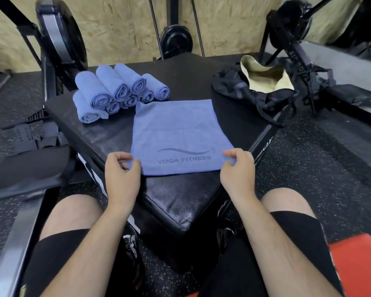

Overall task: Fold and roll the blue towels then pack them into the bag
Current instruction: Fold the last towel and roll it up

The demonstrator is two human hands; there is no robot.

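Observation:
A folded blue towel (180, 133) printed "YOGA FITNESS" lies flat on the black padded box (174, 202). My left hand (121, 170) pinches its near left corner. My right hand (237, 168) pinches its near right corner. Several rolled blue towels (116, 91) are piled at the back left of the box. A black bag (253, 91) with a pale lining lies open at the back right.
Black gym machines stand to the left (58, 46) and to the right (298, 39), with a plywood wall behind. My knees in black shorts frame the box on the speckled rubber floor. A red pad (358, 264) sits at the lower right.

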